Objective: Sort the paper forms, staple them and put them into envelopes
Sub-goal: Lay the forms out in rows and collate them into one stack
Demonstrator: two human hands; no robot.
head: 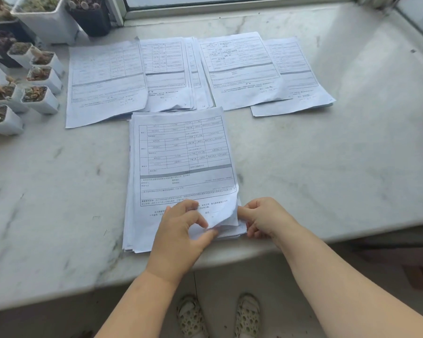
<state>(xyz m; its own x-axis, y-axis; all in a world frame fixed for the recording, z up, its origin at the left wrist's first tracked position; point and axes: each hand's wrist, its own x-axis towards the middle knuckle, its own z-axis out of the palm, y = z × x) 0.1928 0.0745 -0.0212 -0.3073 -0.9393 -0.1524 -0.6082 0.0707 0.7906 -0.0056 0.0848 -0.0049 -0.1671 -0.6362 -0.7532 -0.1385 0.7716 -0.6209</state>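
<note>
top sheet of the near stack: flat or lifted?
Partly lifted. The top sheet lies flat except its near right corner, curled up off the stack between the left hand and right hand.

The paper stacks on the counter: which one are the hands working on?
The near stack of forms at the counter edge, alone in front. The left hand lifts its top sheet's corner; the right hand holds the sheets beneath. The far piles lie untouched.

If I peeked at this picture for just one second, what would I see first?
Probably the two hands at the near edge of the marble counter: the left hand and right hand are peeling up the bottom right corner of the top sheet on a thick stack of forms. Behind it, sorted piles of forms lie in a row by the window, and little potted succulents crowd the far left.
</note>
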